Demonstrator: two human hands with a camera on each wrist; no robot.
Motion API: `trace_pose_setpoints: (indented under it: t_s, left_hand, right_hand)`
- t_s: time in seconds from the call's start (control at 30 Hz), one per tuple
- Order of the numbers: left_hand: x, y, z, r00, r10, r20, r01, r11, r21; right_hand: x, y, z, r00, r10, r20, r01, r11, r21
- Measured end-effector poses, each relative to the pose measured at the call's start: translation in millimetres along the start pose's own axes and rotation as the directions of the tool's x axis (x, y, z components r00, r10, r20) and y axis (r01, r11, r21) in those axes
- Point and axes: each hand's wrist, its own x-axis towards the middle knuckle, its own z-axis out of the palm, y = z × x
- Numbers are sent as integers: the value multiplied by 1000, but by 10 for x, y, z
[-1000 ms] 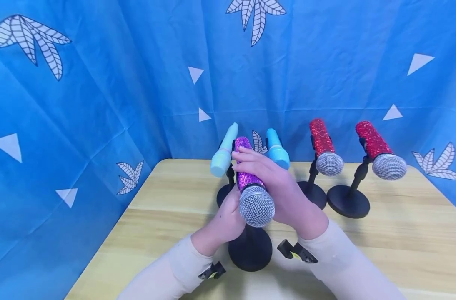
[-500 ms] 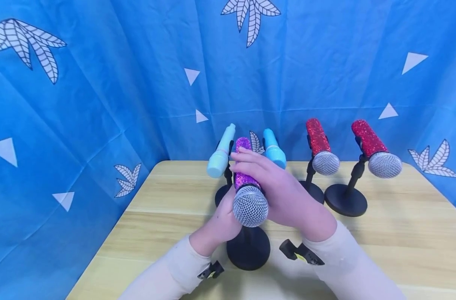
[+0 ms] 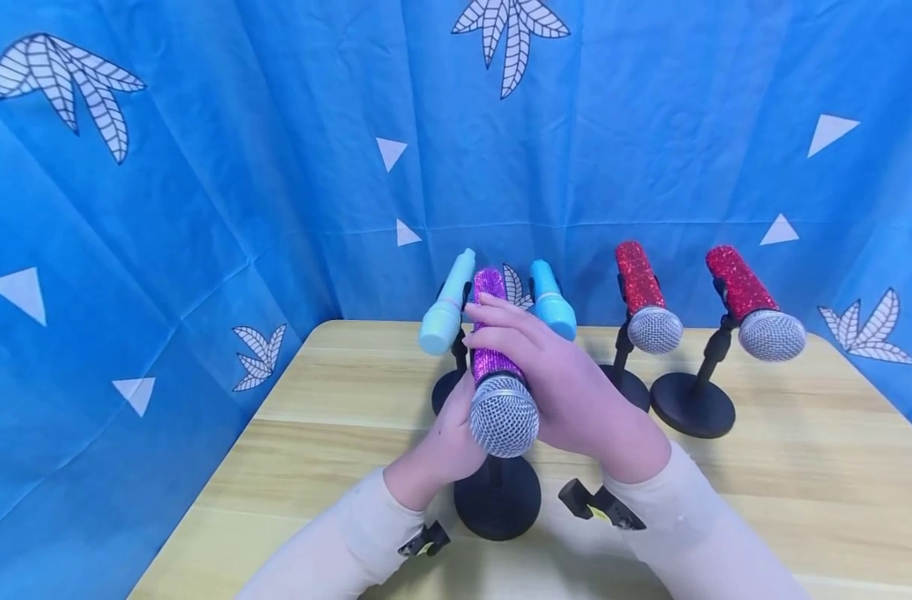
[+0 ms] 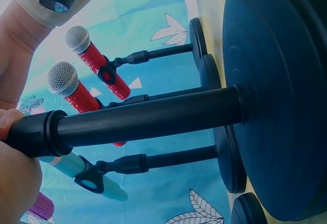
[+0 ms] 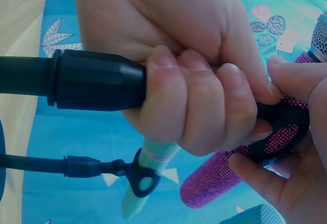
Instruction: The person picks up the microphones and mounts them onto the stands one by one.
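Note:
A purple glittery microphone (image 3: 504, 415) with a silver mesh head sits on a black desk stand (image 3: 498, 500), its head pointing toward me. My left hand (image 3: 450, 437) grips the upper part of the stand below the microphone; in the right wrist view the left hand's fingers (image 5: 166, 96) curl round the black collar. My right hand (image 3: 572, 387) lies over the microphone's right side and holds its body, with fingers across the top. In the right wrist view, the right hand's thumb and fingers (image 5: 263, 178) are at the black clip (image 5: 286, 117) around the microphone.
Behind stand a pale teal microphone (image 3: 443, 317) and a blue one (image 3: 553, 307). To the right are two red glittery microphones (image 3: 639, 279) (image 3: 741, 283) on black stands. A blue patterned curtain (image 3: 313, 150) borders the wooden table (image 3: 313, 425) at back and left.
The purple microphone's head has shifted slightly left against the hands since one second ago. Both hands keep their hold, and the other microphones stay put; the head view sways a little.

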Motion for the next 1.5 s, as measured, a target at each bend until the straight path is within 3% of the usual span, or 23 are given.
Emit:
trace_pose_setpoints:
  t_s: [0.13,0.33,0.5,0.67,0.77,0.93,1.1,1.2,1.33,1.43,1.5]
  left_hand:
    - [6,7,-1,999,-33,-13,33,999,-7]
    - [24,35,-23,999,-30,-11,30,1000,-3]
    - [16,36,-30,999,-34,22,34,999,-31]
    - [16,19,-42,992,-109,57,113,991,-70]
    - [28,40,-79,978,-175,117,188,976,-114]
    - [38,90,-199,953,-205,222,233,967,-105]
    - [57,106,-328,920,-252,300,259,966,17]
    - [70,103,-390,906,-258,336,230,966,122]
    - [90,103,-438,886,-213,413,135,968,210]
    - [104,98,-448,865,-210,457,102,963,249]
    - [100,99,-451,852,-227,472,104,957,273]
  right_hand:
    - [0,5,3,1000,6,4,-6,1000,4]
    - [14,7,-16,999,30,38,-30,999,24]
    - [-44,-96,-128,978,179,110,-179,984,-5]
    - [-182,-242,-272,908,388,155,-380,921,-82]
    - [-287,-293,-322,863,471,182,-459,882,-107]
    - [-425,-277,-330,801,530,278,-514,847,-135]
    - [-520,-173,-246,690,567,450,-526,820,-226]
    - [-596,-118,-144,615,559,556,-488,824,-288]
    - [-689,-52,19,541,479,691,-426,865,-267]
    - [-736,1,127,528,409,744,-392,895,-214]
    - [-769,27,187,536,383,752,-373,907,-196]
